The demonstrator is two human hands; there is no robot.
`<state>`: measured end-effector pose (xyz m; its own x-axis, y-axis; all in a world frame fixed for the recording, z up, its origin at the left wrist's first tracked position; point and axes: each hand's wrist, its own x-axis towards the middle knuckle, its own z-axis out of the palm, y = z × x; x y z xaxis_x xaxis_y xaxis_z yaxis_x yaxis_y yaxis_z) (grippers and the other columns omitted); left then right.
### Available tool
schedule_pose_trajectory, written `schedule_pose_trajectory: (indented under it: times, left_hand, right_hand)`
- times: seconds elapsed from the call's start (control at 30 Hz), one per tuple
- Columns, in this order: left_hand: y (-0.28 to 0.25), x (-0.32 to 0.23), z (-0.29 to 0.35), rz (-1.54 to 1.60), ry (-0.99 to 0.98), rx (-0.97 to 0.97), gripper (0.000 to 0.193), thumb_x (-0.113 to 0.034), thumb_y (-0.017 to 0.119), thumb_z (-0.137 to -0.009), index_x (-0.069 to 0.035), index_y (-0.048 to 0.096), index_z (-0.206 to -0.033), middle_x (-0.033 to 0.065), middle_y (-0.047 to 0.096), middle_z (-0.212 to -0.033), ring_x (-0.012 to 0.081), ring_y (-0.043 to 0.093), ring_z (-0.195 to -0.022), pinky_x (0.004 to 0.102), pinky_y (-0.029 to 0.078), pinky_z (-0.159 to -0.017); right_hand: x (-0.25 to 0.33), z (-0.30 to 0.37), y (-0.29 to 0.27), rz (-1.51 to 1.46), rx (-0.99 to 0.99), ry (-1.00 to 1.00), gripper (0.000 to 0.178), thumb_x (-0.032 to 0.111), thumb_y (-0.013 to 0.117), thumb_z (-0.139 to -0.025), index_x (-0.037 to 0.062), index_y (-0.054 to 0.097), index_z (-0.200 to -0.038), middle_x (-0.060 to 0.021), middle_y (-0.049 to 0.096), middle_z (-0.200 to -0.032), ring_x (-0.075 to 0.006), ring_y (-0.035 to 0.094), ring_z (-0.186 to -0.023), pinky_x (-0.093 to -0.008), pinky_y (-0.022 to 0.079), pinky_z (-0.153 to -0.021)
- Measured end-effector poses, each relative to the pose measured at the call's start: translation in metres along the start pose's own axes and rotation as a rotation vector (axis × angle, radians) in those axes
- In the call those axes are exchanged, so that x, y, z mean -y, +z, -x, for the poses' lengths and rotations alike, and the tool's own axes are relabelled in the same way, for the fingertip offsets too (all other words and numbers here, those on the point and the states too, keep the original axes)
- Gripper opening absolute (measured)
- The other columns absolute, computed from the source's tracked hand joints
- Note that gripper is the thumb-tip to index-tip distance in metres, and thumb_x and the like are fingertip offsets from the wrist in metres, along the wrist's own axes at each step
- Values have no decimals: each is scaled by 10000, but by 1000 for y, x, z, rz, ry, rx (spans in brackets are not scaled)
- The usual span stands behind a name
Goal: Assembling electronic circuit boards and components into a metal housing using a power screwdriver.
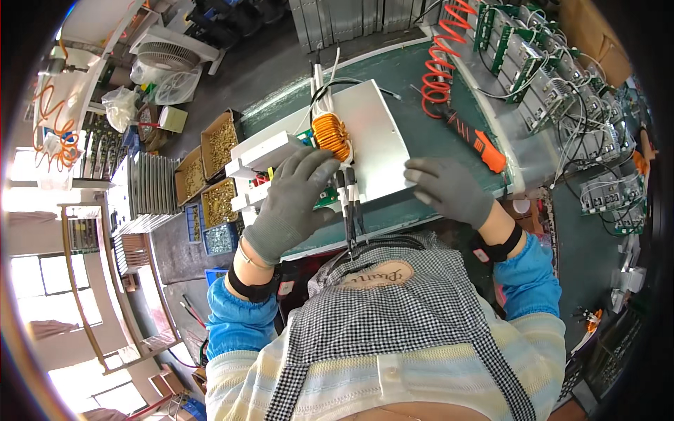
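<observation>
A flat silver metal plate (379, 130) lies on the green bench top, carrying an orange-wound coil (330, 135), a pale metal block (265, 156) and parts of a green circuit board. My left hand (291, 200), in a grey glove, lies over the board and block with fingers stretched out, its tips beside the coil; its palm side is hidden. My right hand (449, 191), also gloved, is at the plate's right edge with fingers extended and apart; whether they touch the edge is unclear. White cables with black sleeves (349, 200) run from the coil towards me.
An orange-and-black power screwdriver (484, 151) lies right of the plate, near a red coiled cord (437, 84). Bins of small metal hardware (219, 144) stand at the left. Several wired circuit assemblies (540, 77) line the right side. A fan (168, 56) stands far left.
</observation>
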<state>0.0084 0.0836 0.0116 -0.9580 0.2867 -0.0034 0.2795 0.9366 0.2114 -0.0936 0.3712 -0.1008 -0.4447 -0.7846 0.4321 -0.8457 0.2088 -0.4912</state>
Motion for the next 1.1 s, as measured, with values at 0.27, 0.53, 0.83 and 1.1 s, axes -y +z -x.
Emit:
schedule_pose_trajectory:
  times: [0.27,0.53,0.83,1.1]
  left_hand:
    - [16,17,9,57,-191,-99,713,-125,751,-744,-79,464,-1395,180,620,-1207,357,588,-1153,429,474,-958]
    - [15,36,-28,264,-410,150,509,-227,640,-822,-23,511,-1270,261,684,-1029,405,670,-970,466,521,-837]
    - [26,4,-44,98,-673,33,460,-293,742,-797,-81,600,-1180,129,712,-899,324,696,-884,437,531,-783]
    - [34,13,-19,342,-448,-309,521,-131,693,-780,-37,563,-1275,98,712,-885,257,690,-859,362,529,-801]
  right_hand:
    - [52,-101,26,192,282,-531,290,215,642,-817,132,668,-1094,-49,638,-1189,-233,564,-1190,-364,484,-947]
    - [43,-125,36,59,389,-683,167,185,696,-766,116,647,-910,-27,629,-937,-251,598,-982,-387,489,-874]
    - [21,-110,59,-1021,-356,344,172,172,701,-893,34,624,-960,-28,631,-848,-89,599,-748,-255,481,-676]
    - [10,-105,59,-1220,-244,699,260,277,661,-932,19,640,-965,-29,644,-763,-104,601,-625,-233,465,-560]
